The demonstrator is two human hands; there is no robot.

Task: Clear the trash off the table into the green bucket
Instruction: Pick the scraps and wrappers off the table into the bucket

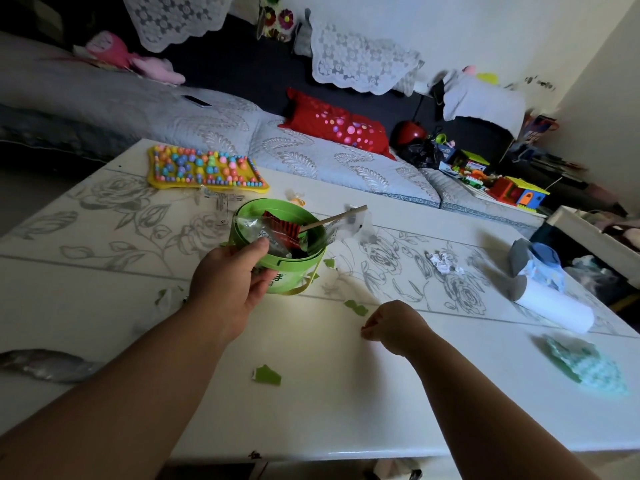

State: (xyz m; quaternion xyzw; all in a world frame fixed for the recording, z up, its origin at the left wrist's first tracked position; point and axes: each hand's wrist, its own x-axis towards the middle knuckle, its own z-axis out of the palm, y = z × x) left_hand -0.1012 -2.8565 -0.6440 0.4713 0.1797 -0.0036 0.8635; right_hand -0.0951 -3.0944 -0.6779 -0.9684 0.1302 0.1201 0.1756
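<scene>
The green bucket (294, 271) stands mid-table, holding a red wrapper (282, 228), clear plastic and a wooden stick (334, 218) that leans out over its rim. My left hand (230, 284) grips the bucket's near rim, thumb over the edge. My right hand (393, 323) rests on the table to the bucket's right, fingers pinched together; whether it holds a scrap I cannot tell. Green paper scraps lie near it (356, 308), closer to me (267, 375) and left of the bucket (162, 294). A crumpled white wrapper (443, 263) lies to the right.
The white floral table (104, 237) carries a yellow beaded mat (204, 169) at the back, a white roll with grey and blue things (543, 289) at the right, a teal cloth (588, 367) and a grey wrapper (45, 363) at the left edge. A sofa stands behind.
</scene>
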